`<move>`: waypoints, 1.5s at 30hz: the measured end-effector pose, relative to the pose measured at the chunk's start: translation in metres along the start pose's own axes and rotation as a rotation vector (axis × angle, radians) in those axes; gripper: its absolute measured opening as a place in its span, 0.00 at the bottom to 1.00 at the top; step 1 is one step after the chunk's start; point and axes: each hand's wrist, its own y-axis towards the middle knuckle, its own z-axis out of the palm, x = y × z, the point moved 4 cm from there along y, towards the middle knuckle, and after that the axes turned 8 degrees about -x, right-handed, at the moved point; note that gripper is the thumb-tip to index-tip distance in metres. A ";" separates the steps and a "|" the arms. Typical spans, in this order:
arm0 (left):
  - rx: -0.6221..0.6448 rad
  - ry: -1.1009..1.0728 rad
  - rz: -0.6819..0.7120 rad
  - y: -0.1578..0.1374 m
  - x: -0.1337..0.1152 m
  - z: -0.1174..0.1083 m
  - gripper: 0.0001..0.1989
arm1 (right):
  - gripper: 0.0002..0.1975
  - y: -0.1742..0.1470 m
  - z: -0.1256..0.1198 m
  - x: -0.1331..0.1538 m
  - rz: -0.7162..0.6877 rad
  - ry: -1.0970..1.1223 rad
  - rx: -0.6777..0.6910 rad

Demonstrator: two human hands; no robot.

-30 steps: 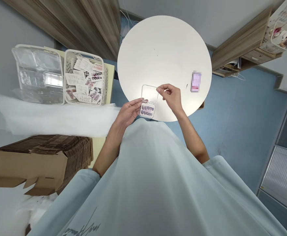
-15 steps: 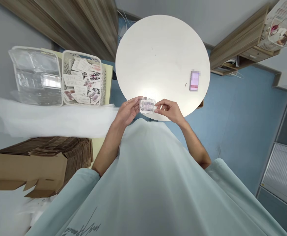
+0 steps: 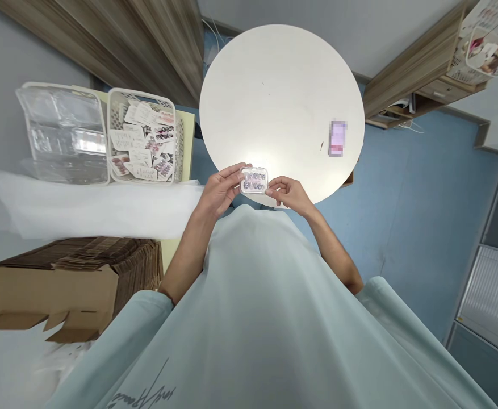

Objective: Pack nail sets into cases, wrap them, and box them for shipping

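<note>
A small clear plastic case of press-on nails [image 3: 254, 180] is held flat at the near edge of the round white table [image 3: 274, 62]. Two rows of dark and purplish nails show inside it. My left hand [image 3: 218, 190] grips its left side, fingers along the far-left corner. My right hand [image 3: 292, 195] has its thumb and fingers closed at the case's lower right edge.
A blurred-out purple rectangle [image 3: 337, 138] lies on the table's right side. To the left stand a white basket of nail cards [image 3: 174, 142] and a bin of clear plastic packs [image 3: 63, 108]. White sheets [image 3: 91, 207] and folded cardboard boxes [image 3: 138, 264] lie nearer me.
The case has shifted slightly left and away from me, and its glare has dropped so the nail rows show more clearly. My right fingers have moved slightly along its right edge.
</note>
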 end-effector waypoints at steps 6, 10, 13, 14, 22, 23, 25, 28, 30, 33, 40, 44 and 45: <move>0.021 0.026 0.043 -0.003 -0.001 0.001 0.28 | 0.32 -0.001 0.013 -0.003 0.113 0.151 0.104; -0.026 0.168 0.053 -0.005 0.004 -0.006 0.33 | 0.33 0.004 0.014 -0.005 0.125 0.178 0.082; -0.068 0.313 0.039 -0.007 0.010 -0.015 0.38 | 0.32 0.010 0.013 -0.009 0.125 0.171 0.062; -0.077 0.342 0.037 -0.008 0.012 -0.018 0.38 | 0.32 0.012 0.013 -0.011 0.126 0.167 0.057; -0.131 0.330 0.061 -0.004 0.018 -0.032 0.32 | 0.32 0.026 0.023 -0.015 0.150 0.144 0.062; -0.137 0.334 0.065 -0.003 0.018 -0.034 0.32 | 0.32 0.027 0.024 -0.015 0.155 0.146 0.062; -0.149 0.343 0.070 -0.001 0.019 -0.038 0.32 | 0.32 0.031 0.028 -0.016 0.172 0.141 0.066; -0.169 0.347 0.081 0.006 0.024 -0.047 0.31 | 0.30 0.040 0.034 -0.022 0.195 0.118 0.074; -0.183 0.348 0.093 0.013 0.031 -0.054 0.31 | 0.27 0.049 0.038 -0.030 0.199 0.100 0.076; -0.226 0.389 0.110 0.032 0.044 -0.066 0.31 | 0.21 0.069 0.048 -0.049 0.217 0.049 0.069; -0.358 0.900 0.031 0.090 0.080 -0.084 0.19 | 0.10 0.122 0.076 -0.094 0.394 -0.052 -0.090; -0.344 1.086 0.020 0.111 0.098 -0.086 0.18 | 0.13 0.135 0.086 -0.111 0.451 -0.148 -0.173; -0.334 1.114 0.004 0.115 0.103 -0.086 0.18 | 0.13 0.136 0.088 -0.114 0.460 -0.176 -0.187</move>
